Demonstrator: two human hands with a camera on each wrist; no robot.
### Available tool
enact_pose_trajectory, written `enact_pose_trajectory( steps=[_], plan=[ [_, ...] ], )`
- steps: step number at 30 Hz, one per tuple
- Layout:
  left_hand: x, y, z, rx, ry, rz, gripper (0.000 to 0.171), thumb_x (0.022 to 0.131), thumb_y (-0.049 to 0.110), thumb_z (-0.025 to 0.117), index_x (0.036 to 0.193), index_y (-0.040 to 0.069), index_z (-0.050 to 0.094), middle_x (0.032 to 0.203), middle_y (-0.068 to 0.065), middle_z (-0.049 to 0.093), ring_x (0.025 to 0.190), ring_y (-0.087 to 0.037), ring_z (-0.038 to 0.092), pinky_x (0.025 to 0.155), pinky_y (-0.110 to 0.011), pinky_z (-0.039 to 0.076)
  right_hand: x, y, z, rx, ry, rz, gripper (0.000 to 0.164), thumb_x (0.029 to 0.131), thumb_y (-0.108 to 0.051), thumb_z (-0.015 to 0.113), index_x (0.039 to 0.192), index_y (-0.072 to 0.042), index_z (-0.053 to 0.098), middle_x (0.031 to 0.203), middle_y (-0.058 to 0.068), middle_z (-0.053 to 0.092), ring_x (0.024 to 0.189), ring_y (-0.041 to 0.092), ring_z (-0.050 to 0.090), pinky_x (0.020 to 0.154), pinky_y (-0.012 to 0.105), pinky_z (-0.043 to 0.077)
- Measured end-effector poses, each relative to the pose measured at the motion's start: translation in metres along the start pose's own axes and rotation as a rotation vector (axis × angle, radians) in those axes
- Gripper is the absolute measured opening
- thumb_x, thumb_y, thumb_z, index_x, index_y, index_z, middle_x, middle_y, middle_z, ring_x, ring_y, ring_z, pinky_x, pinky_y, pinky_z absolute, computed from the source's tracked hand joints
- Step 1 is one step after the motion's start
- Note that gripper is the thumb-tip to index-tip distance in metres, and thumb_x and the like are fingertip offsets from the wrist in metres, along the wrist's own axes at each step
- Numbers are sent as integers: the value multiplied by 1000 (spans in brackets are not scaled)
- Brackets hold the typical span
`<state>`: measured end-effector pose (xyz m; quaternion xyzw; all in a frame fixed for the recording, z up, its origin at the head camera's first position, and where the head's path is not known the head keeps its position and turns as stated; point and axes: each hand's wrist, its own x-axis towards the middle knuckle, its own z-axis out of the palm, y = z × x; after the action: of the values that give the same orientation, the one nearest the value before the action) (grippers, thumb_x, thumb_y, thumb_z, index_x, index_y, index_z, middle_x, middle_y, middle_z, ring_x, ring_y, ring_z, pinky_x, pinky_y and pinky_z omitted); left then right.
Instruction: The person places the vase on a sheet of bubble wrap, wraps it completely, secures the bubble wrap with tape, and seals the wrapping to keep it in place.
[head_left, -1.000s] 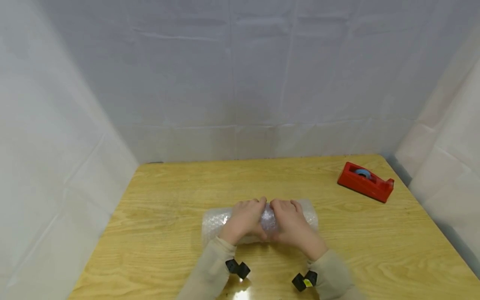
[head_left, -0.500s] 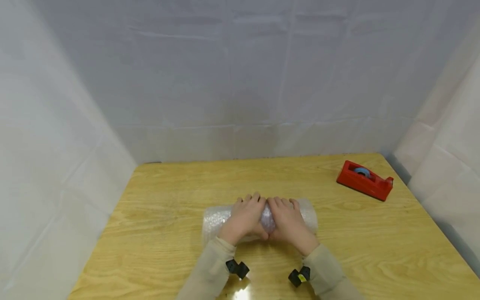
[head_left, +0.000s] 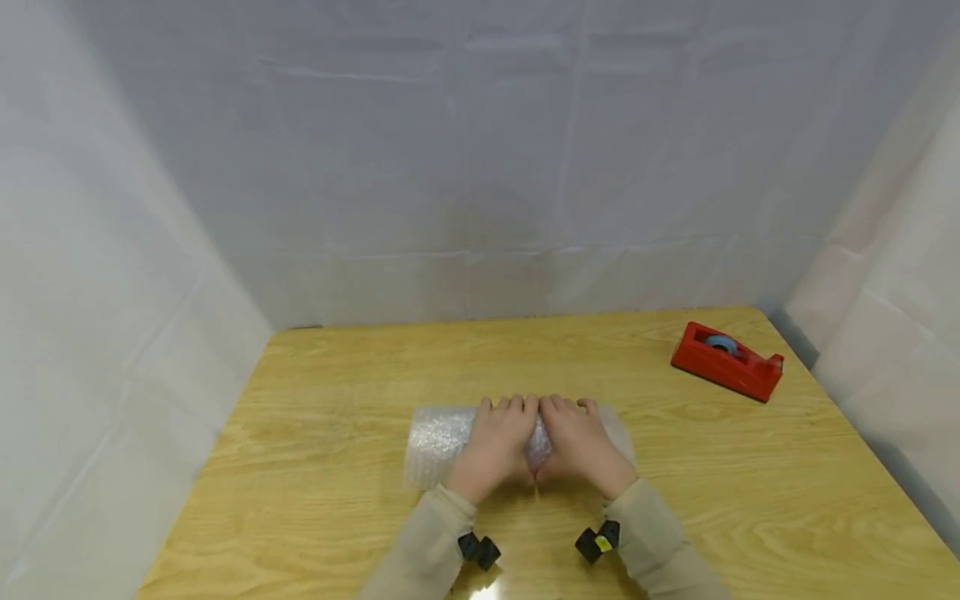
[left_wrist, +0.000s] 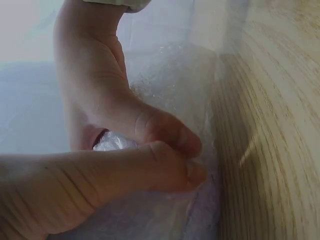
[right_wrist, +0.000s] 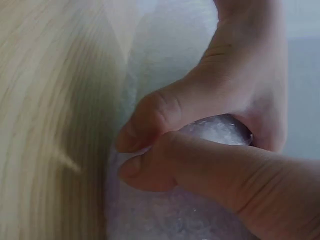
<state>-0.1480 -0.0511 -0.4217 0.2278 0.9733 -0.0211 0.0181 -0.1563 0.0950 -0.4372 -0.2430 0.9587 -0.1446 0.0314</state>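
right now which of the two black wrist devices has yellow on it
The right-wrist device, by the right sleeve: it carries a small yellow patch, whereas the left-wrist device shows only black.

1. The bubble-wrap roll (head_left: 437,442): middle mostly hidden by the left hand (head_left: 498,442) and right hand (head_left: 581,440).
2. In both wrist views the roll runs off the bottom edge.
3. Both sleeves (head_left: 423,546), nearer than the roll: cut off below.
4. Blue tape (head_left: 722,342), beyond the roll to its right: partly hidden inside a red dispenser (head_left: 716,367).
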Motion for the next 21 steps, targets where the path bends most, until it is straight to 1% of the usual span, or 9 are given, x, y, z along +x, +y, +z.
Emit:
enact_pose_trajectory(
  steps=[5,8,12,16,19,21],
  plan=[
    [-4,-3,-3,-82,-31,1,112,50,53,93,139,7,45,125,-11,61,113,-30,59,98,-56,42,0,-2,-4,27,-49,-21,103,50,-37,95,136,-2,51,124,10,60,114,28,56,104,59,30],
    [-6,-4,-6,-124,-60,4,113,49,52,94,140,7,44,127,-11,60,115,-30,59,101,-57,41,0,-2,-7,48,-84,-40,105,51,-38,94,138,-1,49,128,11,59,116,28,56,104,60,29],
    [-7,-6,-9,-163,-82,9,115,49,51,95,141,5,45,128,-12,60,116,-31,59,102,-56,41,1,-2,-12,80,-108,-68,106,51,-38,95,140,-2,48,131,12,59,119,29,56,105,61,28],
    [-5,-8,-9,-195,-92,12,116,47,51,95,141,3,45,129,-12,60,119,-30,57,102,-56,41,0,-3,-12,84,-83,-62,107,50,-37,95,140,-4,48,133,10,59,120,29,55,107,61,25],
    [-3,-10,-9,-211,-120,6,116,48,50,95,141,4,46,130,-11,60,120,-29,57,104,-56,40,-3,-6,-8,39,-31,-39,108,49,-40,94,139,-3,48,133,11,59,121,31,54,109,61,23],
    [-1,-12,-10,-221,-142,1,112,49,49,95,140,4,47,129,-10,61,119,-28,57,104,-56,39,-6,-8,-5,-8,9,-27,107,49,-41,94,138,-2,49,132,13,59,122,32,53,109,61,23]
  ],
)
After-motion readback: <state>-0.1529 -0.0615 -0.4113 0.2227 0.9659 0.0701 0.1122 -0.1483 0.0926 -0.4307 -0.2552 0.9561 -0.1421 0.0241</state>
